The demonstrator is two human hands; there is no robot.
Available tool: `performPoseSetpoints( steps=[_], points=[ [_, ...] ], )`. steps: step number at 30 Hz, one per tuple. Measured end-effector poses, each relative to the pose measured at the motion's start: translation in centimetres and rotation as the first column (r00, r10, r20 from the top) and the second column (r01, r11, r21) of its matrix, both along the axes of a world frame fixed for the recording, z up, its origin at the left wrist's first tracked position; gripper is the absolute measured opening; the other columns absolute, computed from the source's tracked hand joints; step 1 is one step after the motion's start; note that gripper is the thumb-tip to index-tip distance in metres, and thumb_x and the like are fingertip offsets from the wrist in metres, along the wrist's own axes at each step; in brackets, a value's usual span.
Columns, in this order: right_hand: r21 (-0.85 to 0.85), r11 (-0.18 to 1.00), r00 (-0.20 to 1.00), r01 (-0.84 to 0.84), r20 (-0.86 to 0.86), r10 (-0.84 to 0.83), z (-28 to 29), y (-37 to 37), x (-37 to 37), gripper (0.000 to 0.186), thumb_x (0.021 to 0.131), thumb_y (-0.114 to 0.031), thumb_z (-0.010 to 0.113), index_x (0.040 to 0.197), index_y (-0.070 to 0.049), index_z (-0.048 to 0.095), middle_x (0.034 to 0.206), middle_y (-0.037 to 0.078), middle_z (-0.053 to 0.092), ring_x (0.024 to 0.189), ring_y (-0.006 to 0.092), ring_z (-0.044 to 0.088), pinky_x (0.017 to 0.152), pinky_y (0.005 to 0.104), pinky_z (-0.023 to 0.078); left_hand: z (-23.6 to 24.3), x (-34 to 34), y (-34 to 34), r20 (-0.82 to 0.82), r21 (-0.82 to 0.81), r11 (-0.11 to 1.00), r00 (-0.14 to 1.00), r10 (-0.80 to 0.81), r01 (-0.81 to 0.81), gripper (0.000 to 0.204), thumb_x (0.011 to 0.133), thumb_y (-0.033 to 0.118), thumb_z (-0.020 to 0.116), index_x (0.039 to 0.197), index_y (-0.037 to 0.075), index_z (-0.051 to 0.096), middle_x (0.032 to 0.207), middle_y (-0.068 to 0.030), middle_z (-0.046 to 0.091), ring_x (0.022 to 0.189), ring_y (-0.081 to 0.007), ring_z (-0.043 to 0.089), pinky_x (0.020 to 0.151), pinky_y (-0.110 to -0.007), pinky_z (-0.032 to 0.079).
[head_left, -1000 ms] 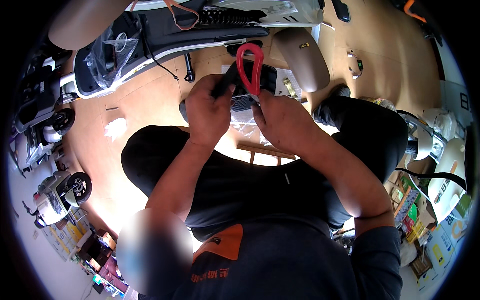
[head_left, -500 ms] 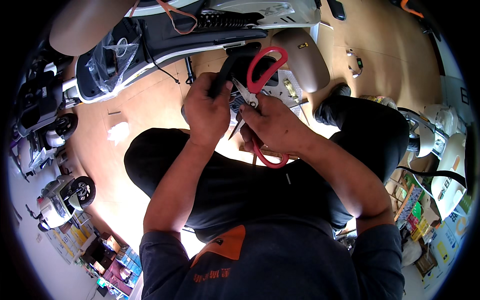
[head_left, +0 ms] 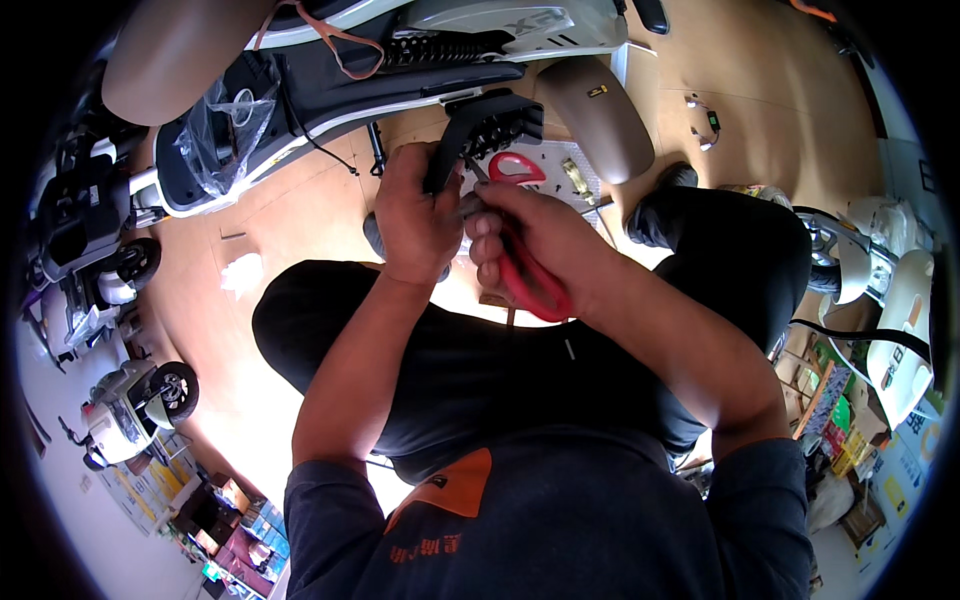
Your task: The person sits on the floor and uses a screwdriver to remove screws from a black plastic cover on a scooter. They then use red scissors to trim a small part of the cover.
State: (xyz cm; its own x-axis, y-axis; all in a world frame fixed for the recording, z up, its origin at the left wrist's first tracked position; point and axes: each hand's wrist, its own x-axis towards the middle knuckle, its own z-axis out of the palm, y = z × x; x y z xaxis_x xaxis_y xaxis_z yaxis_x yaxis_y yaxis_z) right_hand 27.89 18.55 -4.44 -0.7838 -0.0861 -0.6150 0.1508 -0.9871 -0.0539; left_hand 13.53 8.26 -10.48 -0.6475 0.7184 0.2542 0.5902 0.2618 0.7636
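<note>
My left hand (head_left: 412, 222) is closed round one end of a black curved plastic part (head_left: 480, 122), holding it up in front of me. Its inner side, with ribs or sockets, faces partly toward me. Wrapped round the scissors (head_left: 541, 288), my right hand (head_left: 553, 228) keeps the blades by its palm, and the two red handle loops stick out on either side. One metal tip points at the inside of the black part, close to my left fingers. Whether the tip touches the part I cannot tell.
Beyond my hands lies a white scooter (head_left: 400, 95) with a clear plastic bag (head_left: 225, 140) on its footboard. A brown seat (head_left: 603, 125) rests on the floor beside a pale tray (head_left: 555, 160) with small parts. More scooters stand left and right.
The scissors have turned in my right hand and their blades now lie by the palm, with a tip at the black part. The part has tilted, showing its inner side.
</note>
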Motion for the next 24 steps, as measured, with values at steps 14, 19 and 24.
performPoseSetpoints(
  steps=[14, 19, 24],
  points=[
    [0.789, 0.431, 0.877, -0.437, 0.268, 0.399, 1.1, 3.1, 1.0, 0.031, 0.109, -0.029, 0.052, 0.112, 0.001, 0.057, 0.077, 0.014, 0.070, 0.069, 0.0260, 0.072, 0.065, 0.0389, 0.058, -0.2, 0.1, -0.1, 0.840, 0.127, 0.968, 0.543, 0.011, -0.215, 0.017, 0.103, 0.008, 0.064, 0.113, -0.005, 0.060, 0.105, -0.0109, 0.068, 0.090, -0.0159, 0.070, 0.078, -0.034, 0.067],
    [0.871, -0.323, 0.823, -0.371, 0.469, 0.319, -0.7, 2.6, 1.7, 0.031, 0.105, -0.027, 0.054, 0.105, 0.003, 0.059, 0.081, 0.022, 0.070, 0.080, 0.0412, 0.071, 0.076, 0.0523, 0.055, 0.2, 0.2, -0.2, 0.765, 0.082, 0.991, 0.644, 0.004, -0.103, 0.018, 0.102, 0.008, 0.066, 0.112, -0.006, 0.061, 0.099, -0.0099, 0.070, 0.087, -0.0138, 0.070, 0.075, -0.030, 0.065],
    [0.736, -0.592, 0.810, -0.328, 0.542, 0.224, -0.5, 2.7, 1.5, 0.026, 0.103, -0.024, 0.056, 0.104, 0.001, 0.061, 0.081, 0.022, 0.071, 0.080, 0.0419, 0.071, 0.074, 0.0529, 0.056, 0.2, -0.1, -0.6, 0.728, 0.007, 0.998, 0.684, 0.042, -0.069, 0.015, 0.101, 0.008, 0.068, 0.109, -0.003, 0.065, 0.095, -0.0076, 0.070, 0.083, -0.0131, 0.069, 0.073, -0.028, 0.062]
  ],
)
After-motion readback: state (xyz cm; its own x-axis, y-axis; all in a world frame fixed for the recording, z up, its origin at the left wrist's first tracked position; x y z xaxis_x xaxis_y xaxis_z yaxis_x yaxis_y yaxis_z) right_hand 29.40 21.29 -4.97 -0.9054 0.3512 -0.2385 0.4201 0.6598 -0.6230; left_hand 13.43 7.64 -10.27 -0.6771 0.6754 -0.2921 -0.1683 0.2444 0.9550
